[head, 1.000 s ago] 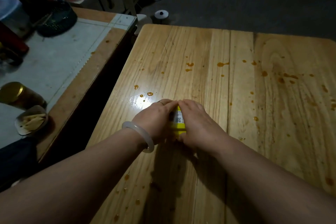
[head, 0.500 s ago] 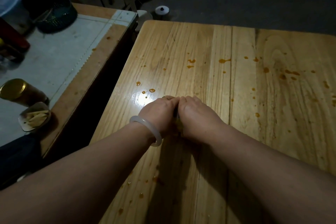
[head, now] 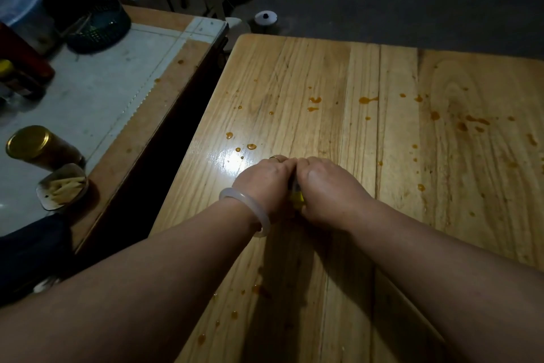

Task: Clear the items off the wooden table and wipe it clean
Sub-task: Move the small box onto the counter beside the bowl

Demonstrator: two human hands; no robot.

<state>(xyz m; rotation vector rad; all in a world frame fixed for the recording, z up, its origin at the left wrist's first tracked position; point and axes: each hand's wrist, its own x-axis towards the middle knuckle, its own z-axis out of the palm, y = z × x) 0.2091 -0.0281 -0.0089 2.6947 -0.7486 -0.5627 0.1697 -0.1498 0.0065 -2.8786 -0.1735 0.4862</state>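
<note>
Pressing together over the near middle of the wooden table point(head: 382, 133), left hand point(head: 265, 183) and right hand point(head: 326, 189), knuckles up, fingers curled down round a small yellow item point(head: 298, 197). Only a thin sliver of that item visible in the gap between the two hands; shape, label and full extent hidden beneath them, so hard to name. Both hands closed on it, fingertips out of sight underneath. On the left wrist a pale bangle point(head: 250, 209); on a left finger a ring point(head: 275, 158). Scattered across the boards, orange sauce spots point(head: 315, 100), some near the hands, others toward the far and right parts, a few in the dark shadow under the forearms and barely readable there. To the left, beside the table, a side counter point(head: 97, 91) with a gold-lidded jar point(head: 35, 146), a small dish of pale strips point(head: 63, 190) and a dark mesh basket point(head: 100, 27); further things at its far left blurred and cut off by the frame edge. Beyond the table's far corner, a small white round object point(head: 265, 18) on the floor, too dim to identify.
</note>
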